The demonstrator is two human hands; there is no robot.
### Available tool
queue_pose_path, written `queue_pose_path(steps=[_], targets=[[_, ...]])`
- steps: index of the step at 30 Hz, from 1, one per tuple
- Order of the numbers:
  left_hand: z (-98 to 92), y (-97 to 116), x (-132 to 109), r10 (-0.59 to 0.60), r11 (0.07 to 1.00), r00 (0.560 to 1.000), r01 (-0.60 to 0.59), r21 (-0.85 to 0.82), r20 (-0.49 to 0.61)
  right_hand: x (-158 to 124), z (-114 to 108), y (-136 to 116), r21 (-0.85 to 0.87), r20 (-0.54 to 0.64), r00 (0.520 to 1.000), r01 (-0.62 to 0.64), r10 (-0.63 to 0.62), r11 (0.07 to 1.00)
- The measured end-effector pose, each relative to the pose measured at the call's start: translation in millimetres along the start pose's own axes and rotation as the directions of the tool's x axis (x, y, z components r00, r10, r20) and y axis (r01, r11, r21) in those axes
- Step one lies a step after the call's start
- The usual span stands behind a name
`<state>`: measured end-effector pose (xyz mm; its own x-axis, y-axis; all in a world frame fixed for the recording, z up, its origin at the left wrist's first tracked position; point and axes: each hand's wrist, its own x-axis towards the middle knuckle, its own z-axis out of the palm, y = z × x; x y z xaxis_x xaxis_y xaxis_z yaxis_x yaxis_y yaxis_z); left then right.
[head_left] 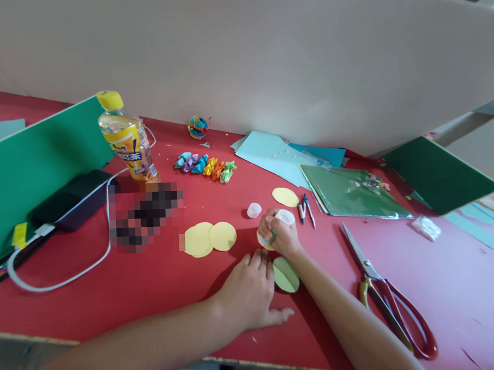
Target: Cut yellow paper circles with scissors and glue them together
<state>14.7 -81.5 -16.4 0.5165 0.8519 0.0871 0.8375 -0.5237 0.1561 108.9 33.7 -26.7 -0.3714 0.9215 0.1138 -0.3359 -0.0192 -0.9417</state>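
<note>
My right hand [279,232] is closed around a small white translucent bottle [285,217], held tilted low over a pale yellow paper circle mostly hidden beneath it. A green band shows by the fingers. Flat on the table, fingers stretched out, lies my left hand [249,286], its fingertips close to that paper. Between my forearms sits a folded yellow-green paper circle [286,275]. Several yellow paper circles [223,237] overlap to the left, and another yellow circle [286,197] lies farther back. A small white cap [254,210] rests just beyond my right hand.
Large red-handled scissors [368,267] lie at right, near a compass [306,209] and a green folder [349,191]. Crumpled coloured papers [209,166] form a row behind. At left stand a drink bottle [126,141] and a black box [76,200] with a white cable [71,285].
</note>
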Motion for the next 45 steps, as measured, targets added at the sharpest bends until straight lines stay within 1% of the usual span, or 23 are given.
queue_pose_path(steps=[3, 9, 14, 18, 22, 25, 30, 37, 40, 45], targets=[[0.1, 0.8, 0.9, -0.004, 1.000, 1.000, 0.004, 0.016, -0.015, 6.8, -0.3, 3.1, -0.018, -0.048, 0.999, 0.023, -0.024, 1.000], [-0.4, 1.3, 1.1, -0.018, 0.999, 0.998, 0.020, 0.034, -0.055, 15.2, -5.3, -2.9, -0.124, -0.152, 0.979, 0.120, -0.139, 0.985], [-0.8, 0.5, 2.2, -0.030, 0.999, 0.997, 0.033, 0.039, -0.071, 13.1, -11.6, -11.8, -0.170, -0.194, 0.970, 0.115, -0.147, 0.979], [-1.9, 0.1, 2.4, -0.037, 0.999, 0.997, 0.039, 0.025, -0.071, 5.3, -22.0, -13.9, -0.165, -0.163, 0.980, 0.091, -0.118, 0.982], [-2.5, -0.4, 2.2, -0.035, 0.999, 0.995, 0.036, 0.009, -0.090, -3.2, -32.1, -12.8, -0.125, -0.070, 0.995, 0.065, -0.074, 0.990], [-1.5, -0.6, 1.7, -0.023, 1.000, 0.993, 0.023, -0.002, -0.113, -7.8, -34.9, -10.7, -0.109, -0.014, 0.999, 0.032, -0.034, 0.994], [0.8, -0.4, 0.6, -0.002, 1.000, 0.988, 0.000, -0.013, -0.152, -11.6, -28.2, -6.8, -0.128, 0.021, 1.000, -0.021, 0.023, 0.992], [0.9, -0.4, 0.7, -0.011, 0.999, 0.988, 0.006, -0.035, -0.157, -5.0, -6.2, -2.2, -0.082, 0.080, 0.995, -0.051, 0.057, 0.995], [0.2, -0.9, 1.3, -0.025, 0.998, 0.988, 0.017, -0.052, -0.156, 1.8, -1.6, -1.6, -0.146, 0.026, 0.999, -0.031, 0.036, 0.989], [-0.1, -3.6, 1.9, -0.016, 0.998, 0.983, 0.004, -0.066, -0.182, 8.8, -1.6, -5.9, -0.273, -0.056, 0.998, 0.010, -0.026, 0.962]])
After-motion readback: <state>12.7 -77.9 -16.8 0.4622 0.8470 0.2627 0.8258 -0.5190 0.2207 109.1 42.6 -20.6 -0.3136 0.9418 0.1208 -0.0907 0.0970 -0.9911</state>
